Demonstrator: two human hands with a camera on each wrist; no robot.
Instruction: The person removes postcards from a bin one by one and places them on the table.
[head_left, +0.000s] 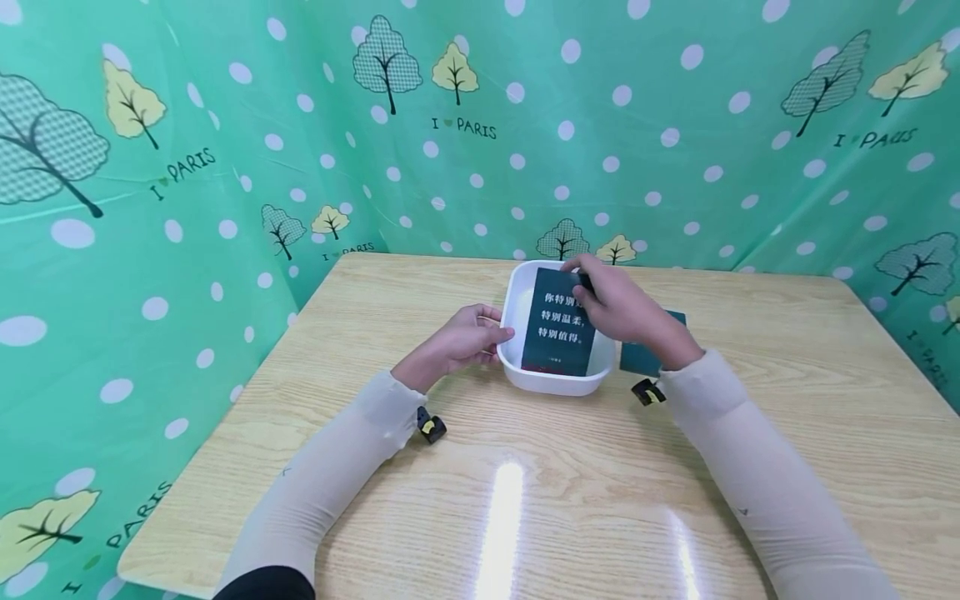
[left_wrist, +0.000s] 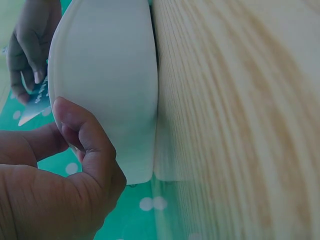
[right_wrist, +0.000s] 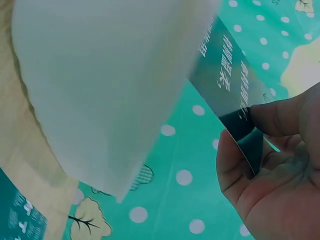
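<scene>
Head cam, L hand [head_left: 471, 337] pinching white tub [head_left: 557, 385] rim, R hand [head_left: 621, 303] pinching dk green card [head_left: 555, 323], both hands nearly closed

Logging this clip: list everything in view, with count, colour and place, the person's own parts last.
Bin: one, white, on the table
Printed card: one, dark green with white characters, tilted at the bin's opening
Second card: one, teal, on the table right of the bin, partly hidden
Table: one, light wood, under everything
Curtain: green with pale dots and printed trees, behind and at left
Wrist devices: two, black and yellow, one by each wrist
Sleeves: two, off-white, on the forearms
Left grip: one, bare hand, holding the bin's left rim
Right grip: one, bare hand, pinching the printed card's far end
</scene>
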